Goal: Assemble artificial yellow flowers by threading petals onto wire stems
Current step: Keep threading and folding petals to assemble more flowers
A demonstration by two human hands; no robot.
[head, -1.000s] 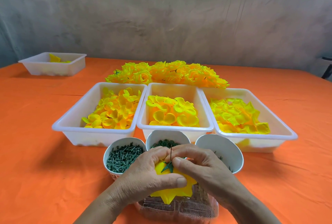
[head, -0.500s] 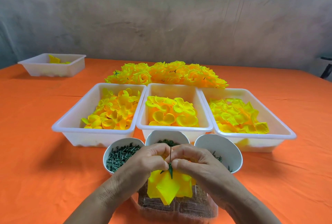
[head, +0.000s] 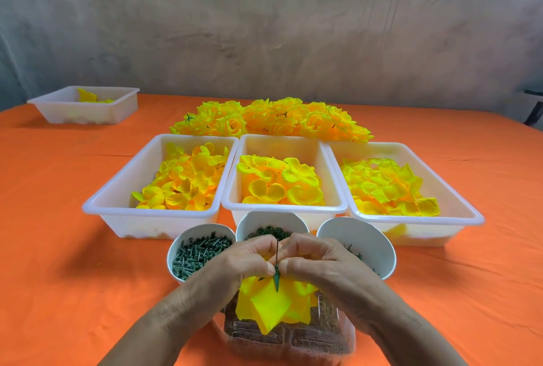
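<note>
My left hand (head: 235, 268) and right hand (head: 326, 265) both pinch the wire stem (head: 276, 260), thumb against forefinger. The stem is near upright, with its tapered green end against the yellow petals (head: 270, 307) hanging under my fingers. All of this is above a clear container (head: 293, 339) at the near edge of the orange surface (head: 58, 248). Just behind are white cups (head: 367, 236) with green parts, then three white trays (head: 123, 189) of loose petals, then the finished flowers (head: 270, 118). A fourth tray (head: 120, 113) sits far left.
</note>
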